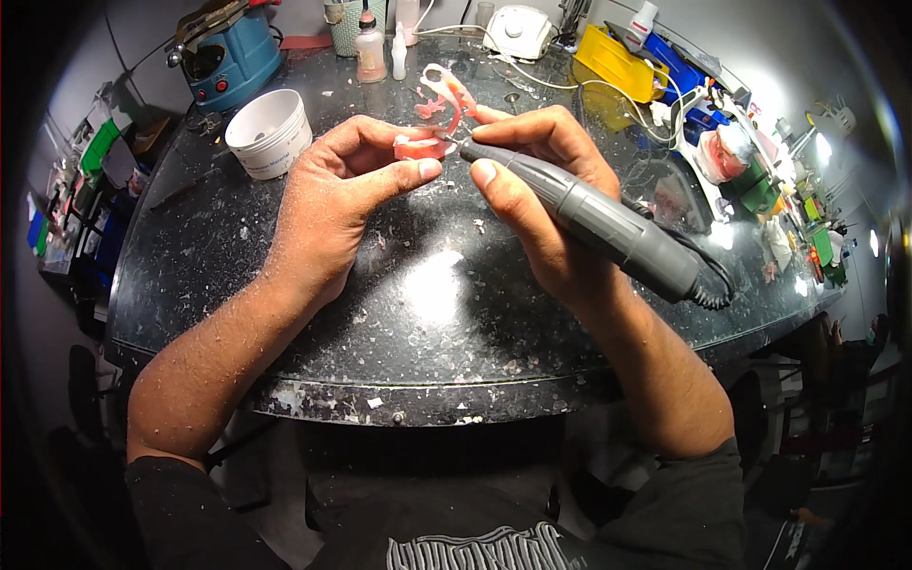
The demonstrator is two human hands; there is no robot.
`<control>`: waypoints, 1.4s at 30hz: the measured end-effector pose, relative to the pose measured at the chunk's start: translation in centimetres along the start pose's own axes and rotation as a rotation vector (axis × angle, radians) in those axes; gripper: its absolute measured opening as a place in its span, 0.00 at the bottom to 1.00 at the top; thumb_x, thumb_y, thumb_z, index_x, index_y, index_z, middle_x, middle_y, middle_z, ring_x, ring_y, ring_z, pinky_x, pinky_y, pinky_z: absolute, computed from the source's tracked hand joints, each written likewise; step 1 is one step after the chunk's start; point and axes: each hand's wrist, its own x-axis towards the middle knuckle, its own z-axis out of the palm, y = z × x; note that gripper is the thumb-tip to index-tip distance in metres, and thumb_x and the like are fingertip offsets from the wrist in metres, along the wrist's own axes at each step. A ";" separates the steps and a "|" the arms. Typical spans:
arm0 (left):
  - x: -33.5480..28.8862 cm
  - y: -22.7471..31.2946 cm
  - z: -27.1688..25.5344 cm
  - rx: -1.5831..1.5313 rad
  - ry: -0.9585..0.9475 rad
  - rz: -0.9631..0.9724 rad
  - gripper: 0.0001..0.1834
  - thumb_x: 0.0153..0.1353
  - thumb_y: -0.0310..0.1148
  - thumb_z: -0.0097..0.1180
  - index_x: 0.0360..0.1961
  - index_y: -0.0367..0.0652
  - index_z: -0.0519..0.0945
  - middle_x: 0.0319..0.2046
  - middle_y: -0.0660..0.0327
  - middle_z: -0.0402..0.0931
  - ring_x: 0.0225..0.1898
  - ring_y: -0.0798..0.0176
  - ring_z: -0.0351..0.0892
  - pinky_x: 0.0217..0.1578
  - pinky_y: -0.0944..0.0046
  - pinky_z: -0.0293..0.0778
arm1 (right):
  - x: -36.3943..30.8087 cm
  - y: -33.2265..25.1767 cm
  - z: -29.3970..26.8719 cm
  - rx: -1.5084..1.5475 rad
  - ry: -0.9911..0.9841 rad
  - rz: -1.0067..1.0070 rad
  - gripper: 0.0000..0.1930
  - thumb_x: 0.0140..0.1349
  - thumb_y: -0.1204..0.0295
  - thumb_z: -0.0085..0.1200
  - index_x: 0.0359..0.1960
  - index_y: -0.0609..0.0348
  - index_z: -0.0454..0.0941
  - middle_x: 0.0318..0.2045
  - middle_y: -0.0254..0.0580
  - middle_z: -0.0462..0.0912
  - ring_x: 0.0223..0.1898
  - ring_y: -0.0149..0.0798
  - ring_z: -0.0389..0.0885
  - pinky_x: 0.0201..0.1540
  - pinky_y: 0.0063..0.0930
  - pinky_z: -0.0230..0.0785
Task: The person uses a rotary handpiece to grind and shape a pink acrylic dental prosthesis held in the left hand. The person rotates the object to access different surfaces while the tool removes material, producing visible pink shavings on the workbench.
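Note:
My left hand (353,174) pinches a small pink denture piece (418,146) between thumb and fingers, above the middle of the table. In my right hand (551,176) lies a dark grey rotary handpiece (598,214), gripped like a pen. Its metal tip (454,141) points left and meets or nearly touches the pink piece's right end. A coiled cord trails from the handpiece's back end. Just beyond the hands shows a curved pink strip with a pale part (454,90); whether it joins the held piece I cannot tell.
White chips litter the dark table (418,332). A white tub (269,133) stands left, before a blue machine (228,59). Bottles (370,52) and a white control box (519,31) line the back. Right are a yellow bin (616,65), cables and a model (727,152) in pink and white.

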 end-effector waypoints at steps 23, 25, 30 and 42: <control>-0.3 0.4 0.5 0.043 0.066 -0.032 0.09 0.58 0.26 0.66 0.38 0.38 0.80 0.44 0.55 0.83 0.48 0.66 0.81 0.56 0.63 0.71 | -0.5 -0.8 1.6 -0.017 0.105 0.062 0.14 0.61 0.68 0.61 0.42 0.61 0.72 0.32 0.39 0.81 0.34 0.28 0.80 0.40 0.24 0.73; -0.3 0.4 0.6 0.052 0.064 -0.039 0.09 0.58 0.26 0.66 0.38 0.38 0.80 0.43 0.55 0.83 0.47 0.66 0.81 0.56 0.64 0.72 | -0.6 -0.8 1.6 -0.021 0.098 0.064 0.14 0.62 0.68 0.61 0.42 0.61 0.72 0.32 0.40 0.81 0.34 0.28 0.80 0.40 0.24 0.73; -0.6 0.6 1.0 0.063 0.090 -0.011 0.05 0.60 0.22 0.62 0.38 0.36 0.80 0.40 0.57 0.84 0.43 0.68 0.83 0.50 0.67 0.76 | -0.6 -0.8 1.8 -0.009 0.065 0.063 0.14 0.62 0.68 0.61 0.42 0.61 0.72 0.32 0.41 0.81 0.35 0.29 0.81 0.40 0.25 0.73; -0.8 0.5 1.1 0.117 0.092 0.019 0.06 0.60 0.22 0.63 0.38 0.36 0.81 0.38 0.58 0.84 0.41 0.69 0.83 0.48 0.69 0.77 | -0.6 -0.6 2.0 0.015 0.068 0.040 0.13 0.62 0.69 0.61 0.42 0.61 0.72 0.34 0.39 0.79 0.36 0.30 0.81 0.41 0.25 0.73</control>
